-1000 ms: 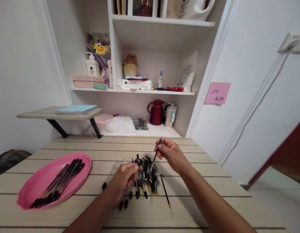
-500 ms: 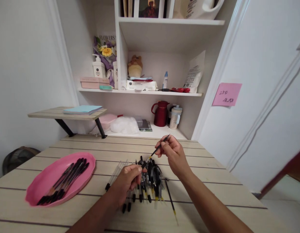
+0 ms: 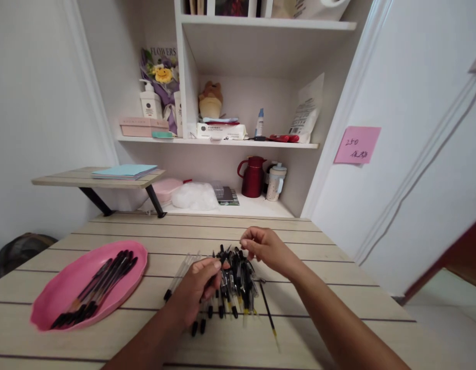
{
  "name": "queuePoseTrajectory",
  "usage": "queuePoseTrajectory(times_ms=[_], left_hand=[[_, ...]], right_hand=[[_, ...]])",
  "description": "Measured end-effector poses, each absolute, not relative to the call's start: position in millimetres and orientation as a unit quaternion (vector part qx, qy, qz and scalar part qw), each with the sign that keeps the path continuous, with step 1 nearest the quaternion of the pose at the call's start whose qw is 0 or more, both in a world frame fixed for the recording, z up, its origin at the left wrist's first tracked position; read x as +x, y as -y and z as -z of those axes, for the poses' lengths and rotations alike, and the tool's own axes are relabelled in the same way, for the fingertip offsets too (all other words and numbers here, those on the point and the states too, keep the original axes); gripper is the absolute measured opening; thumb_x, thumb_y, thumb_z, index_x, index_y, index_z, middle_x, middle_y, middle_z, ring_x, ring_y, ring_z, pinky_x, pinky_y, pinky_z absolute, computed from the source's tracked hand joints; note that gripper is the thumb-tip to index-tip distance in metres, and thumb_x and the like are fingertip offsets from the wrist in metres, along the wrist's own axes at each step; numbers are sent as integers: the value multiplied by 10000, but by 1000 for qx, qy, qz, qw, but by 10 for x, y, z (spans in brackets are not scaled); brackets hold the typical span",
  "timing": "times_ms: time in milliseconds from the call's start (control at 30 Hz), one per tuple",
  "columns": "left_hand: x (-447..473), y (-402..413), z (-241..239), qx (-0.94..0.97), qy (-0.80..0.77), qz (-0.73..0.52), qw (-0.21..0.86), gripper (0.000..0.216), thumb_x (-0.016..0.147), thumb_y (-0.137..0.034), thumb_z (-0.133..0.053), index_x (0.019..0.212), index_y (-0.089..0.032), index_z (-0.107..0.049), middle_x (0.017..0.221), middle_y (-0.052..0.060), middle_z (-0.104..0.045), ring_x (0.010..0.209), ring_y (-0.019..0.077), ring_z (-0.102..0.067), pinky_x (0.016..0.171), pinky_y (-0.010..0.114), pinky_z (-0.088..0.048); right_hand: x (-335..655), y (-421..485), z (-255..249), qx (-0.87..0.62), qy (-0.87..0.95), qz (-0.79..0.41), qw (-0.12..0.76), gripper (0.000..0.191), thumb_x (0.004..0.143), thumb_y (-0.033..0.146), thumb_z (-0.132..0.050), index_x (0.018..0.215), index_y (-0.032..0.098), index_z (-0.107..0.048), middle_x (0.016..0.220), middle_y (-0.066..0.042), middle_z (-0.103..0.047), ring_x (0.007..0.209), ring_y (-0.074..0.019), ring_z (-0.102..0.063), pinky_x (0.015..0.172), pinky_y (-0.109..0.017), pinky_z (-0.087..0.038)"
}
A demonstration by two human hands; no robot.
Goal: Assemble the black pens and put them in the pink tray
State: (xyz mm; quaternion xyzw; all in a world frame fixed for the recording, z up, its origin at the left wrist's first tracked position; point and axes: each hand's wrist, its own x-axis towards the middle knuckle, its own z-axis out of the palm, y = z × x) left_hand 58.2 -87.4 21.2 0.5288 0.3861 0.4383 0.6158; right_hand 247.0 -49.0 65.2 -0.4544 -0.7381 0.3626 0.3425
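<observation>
My left hand (image 3: 197, 288) is closed round a pen barrel just left of a heap of black pen parts (image 3: 238, 288) on the wooden table (image 3: 338, 329). A little above the heap, my right hand (image 3: 263, 249) pinches the back end of a thin black refill (image 3: 227, 253). The refill points towards my left hand, and the two hands are close together. A few clear barrels (image 3: 180, 275) lie left of the heap. One loose refill (image 3: 269, 319) lies to its right. A pink tray (image 3: 56, 293) at the left holds several black pens (image 3: 95, 293).
Behind the table a white shelf unit holds a red jug (image 3: 252, 177), a white cup (image 3: 276, 182), bottles and boxes. A small raised wooden stand (image 3: 87, 180) carries a blue folder. A pink note (image 3: 357, 145) is stuck on the right wall.
My right hand has come down and to the left towards my left hand, and the refill it held up is now low and mostly hidden between the hands. The view shifted slightly.
</observation>
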Motion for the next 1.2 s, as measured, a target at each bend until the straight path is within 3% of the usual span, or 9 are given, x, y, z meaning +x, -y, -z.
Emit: queuePoseTrajectory(times_ms=[100, 200, 400, 633, 700, 867, 967, 1067, 1200], left_hand=[[583, 860, -189, 514, -390, -444, 622, 270, 735, -413, -483, 730, -151, -543, 477, -58, -420, 349, 43, -243, 351, 188, -133], [577, 844, -163, 508, -389, -449, 624, 276, 740, -412, -480, 772, -147, -549, 492, -57, -434, 345, 42, -256, 346, 188, -145], [548, 825, -150, 509, -386, -449, 625, 278, 757, -394, -466, 811, -139, -559, 507, -55, -444, 349, 39, -263, 342, 186, -149], [553, 828, -128, 509, -383, -451, 625, 272, 760, -380, -474, 809, -132, -574, 512, -48, -448, 357, 36, -271, 352, 185, -148], [565, 837, -131, 509, -384, -450, 625, 274, 754, -378, -481, 820, -129, -575, 513, -44, -456, 357, 36, -273, 354, 185, -142], [591, 858, -163, 507, -396, -435, 630, 281, 734, -394, -496, 789, -130, -575, 491, -48, -454, 346, 36, -256, 349, 182, -130], [599, 857, -177, 509, -398, -432, 629, 292, 728, -403, -496, 787, -128, -575, 478, -53, -441, 347, 38, -255, 350, 182, -137], [603, 850, -176, 510, -406, -430, 625, 294, 721, -405, -501, 796, -131, -576, 479, -54, -442, 348, 39, -257, 354, 188, -136], [601, 844, -160, 521, -406, -428, 617, 279, 734, -403, -493, 767, -138, -575, 480, -53, -444, 353, 42, -257, 365, 192, -144]], right_hand=[[2628, 419, -626, -549, 798, -205, 143, 112, 681, 243, -532, 669, 154, -598, 628, -27, -607, 588, -125, -555, 506, -205, -356], [2670, 366, -499, -581, 804, -118, -36, 138, 600, 234, -593, 698, 157, -651, 742, -82, -656, 668, -192, -587, 518, -237, -361], [2599, 296, -235, -569, 813, -91, -87, 217, 586, 147, -564, 768, 122, -680, 794, -145, -666, 717, -239, -609, 547, -262, -384], [2724, 218, -241, -577, 808, -113, -35, 233, 592, 81, -515, 746, 139, -679, 793, -108, -671, 739, -206, -605, 587, -241, -394], [2745, 202, -284, -573, 808, -134, 17, 246, 620, 77, -484, 766, 150, -668, 791, -76, -666, 743, -168, -595, 616, -222, -399], [2602, 303, -441, -466, 693, -412, 363, 142, 679, 190, -521, 772, 136, -613, 622, -7, -590, 559, -100, -530, 552, -218, -416], [2447, 426, -544, -375, 622, -484, 488, 160, 650, 243, -600, 781, 152, -608, 622, 14, -570, 541, -85, -506, 538, -219, -408], [2331, 510, -592, -350, 604, -492, 520, 139, 636, 235, -622, 749, 154, -618, 591, 19, -560, 517, -79, -491, 512, -216, -389], [2268, 538, -562, -350, 621, -492, 500, 127, 639, 217, -618, 750, 156, -622, 600, 17, -564, 523, -80, -490, 510, -217, -385]])
